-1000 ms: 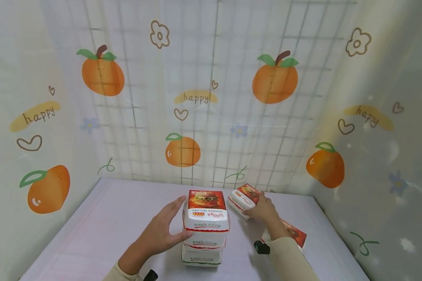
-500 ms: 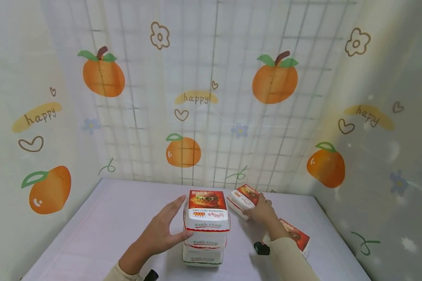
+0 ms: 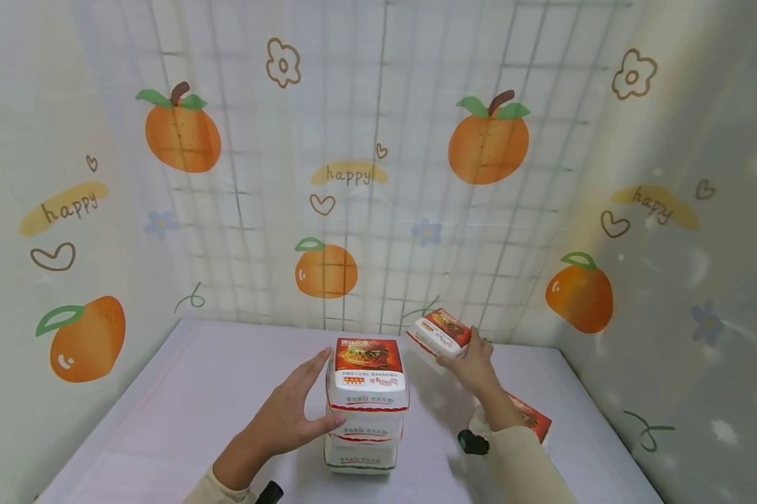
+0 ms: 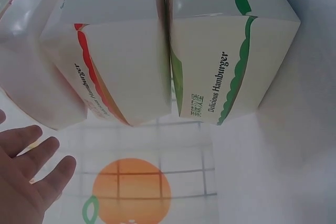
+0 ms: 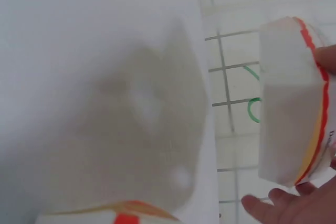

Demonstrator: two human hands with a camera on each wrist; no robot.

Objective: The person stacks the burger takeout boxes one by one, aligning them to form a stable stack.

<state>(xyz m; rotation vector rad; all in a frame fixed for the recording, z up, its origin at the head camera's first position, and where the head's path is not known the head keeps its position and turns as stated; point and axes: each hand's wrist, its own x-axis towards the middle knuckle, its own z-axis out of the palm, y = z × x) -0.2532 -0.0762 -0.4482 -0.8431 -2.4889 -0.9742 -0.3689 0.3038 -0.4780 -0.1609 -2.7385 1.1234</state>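
Observation:
Three white-and-red burger boxes stand stacked at the front middle of the table, the top burger box [image 3: 367,388] showing a burger picture. In the left wrist view the lowest box [image 4: 231,72] has a green scalloped edge. My left hand [image 3: 285,413] is at the stack's left side, fingers extended and spread, thumb in front of the upper boxes. To the right, my right hand [image 3: 475,367] grips another burger box [image 3: 438,334] between thumb and fingers, tilted and raised off the table. In the right wrist view a gap shows between this held box [image 5: 289,103] and the tabletop.
A further burger box [image 3: 534,420] lies on the table [image 3: 227,371] at the right, partly hidden by my right forearm. A white curtain [image 3: 252,266] printed with oranges surrounds the table at the back and sides, with a wire grid [image 3: 384,91] behind it.
My right hand has lifted its burger box from the tabletop, so it sits higher than before. The left hand keeps its place by the stack.

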